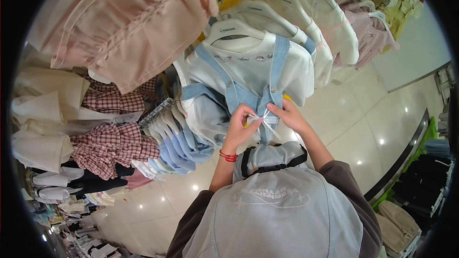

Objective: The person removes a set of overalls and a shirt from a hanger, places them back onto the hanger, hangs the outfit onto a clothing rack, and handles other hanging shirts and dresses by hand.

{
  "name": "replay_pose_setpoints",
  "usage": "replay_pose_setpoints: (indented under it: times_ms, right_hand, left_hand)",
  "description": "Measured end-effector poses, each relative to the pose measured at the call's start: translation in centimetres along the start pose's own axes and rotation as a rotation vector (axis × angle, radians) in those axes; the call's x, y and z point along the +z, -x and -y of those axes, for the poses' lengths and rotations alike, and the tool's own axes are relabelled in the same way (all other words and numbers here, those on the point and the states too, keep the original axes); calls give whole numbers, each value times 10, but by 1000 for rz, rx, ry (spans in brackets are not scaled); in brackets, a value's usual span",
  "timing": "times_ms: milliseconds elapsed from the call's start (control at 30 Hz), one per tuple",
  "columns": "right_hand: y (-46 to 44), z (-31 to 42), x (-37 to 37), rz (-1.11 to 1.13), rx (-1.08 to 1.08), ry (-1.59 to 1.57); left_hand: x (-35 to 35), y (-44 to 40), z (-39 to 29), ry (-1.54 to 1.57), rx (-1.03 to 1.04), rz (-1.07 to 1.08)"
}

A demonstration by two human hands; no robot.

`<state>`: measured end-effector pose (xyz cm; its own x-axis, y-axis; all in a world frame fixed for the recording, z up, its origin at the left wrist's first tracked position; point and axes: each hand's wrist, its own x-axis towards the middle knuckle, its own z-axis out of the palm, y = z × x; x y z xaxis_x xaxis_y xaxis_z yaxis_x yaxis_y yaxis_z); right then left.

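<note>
A child's white shirt (244, 71) with small embroidery hangs on a white hanger (234, 29), with light-blue denim overalls (282, 59) over it. At the front of the overalls, thin white strings (266, 114) cross in a loose knot or bow. My left hand (240, 123), a red cord bracelet (228, 156) at its wrist, pinches the strings between thumb and fingers. From the other side my right hand (288, 114) closes thumb and finger on them too, against the denim. What lies under the fingertips is partly hidden.
More white tops (330, 24) and pink checked dresses (363, 31) hang along the rail to the right. A pink ruffled garment (138, 24) juts in close at upper left. Plaid clothes (114, 145) hang at left; folded trousers (397, 224) lie on a shelf at lower right.
</note>
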<state>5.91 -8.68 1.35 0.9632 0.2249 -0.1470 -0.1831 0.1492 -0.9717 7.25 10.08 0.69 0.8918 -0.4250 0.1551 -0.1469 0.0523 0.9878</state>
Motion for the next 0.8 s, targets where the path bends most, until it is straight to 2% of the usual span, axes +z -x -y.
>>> replay_pose_setpoints:
  times_ms: [100,200,267,400,467,567,600,667,800]
  right_hand:
    - [5,3,-5,8,6,70]
    - [8,2,-1,-43,-89,-31]
    - [7,-3,-2,-65,-56,-125]
    - [8,-17,-12,-46,76,-163]
    - [8,-22,-12,-59,55,-221]
    - [11,-1,4,-115,25,-376]
    - [12,7,11,-140,15,-440]
    - [14,4,12,-144,-37,-277]
    - [18,-3,19,-75,-73,-62]
  left_hand:
    - [-8,6,5,18,-129,-55]
    - [-2,4,-4,41,-179,-97]
    - [-2,4,-12,62,-220,-82]
    - [0,2,-11,130,-108,-128]
    - [1,2,-12,137,-106,-142]
    - [3,0,2,-486,234,-459]
    - [7,2,-7,-504,200,-423]
    - [19,6,-36,-537,133,-351]
    - [35,7,-34,-295,-21,-235]
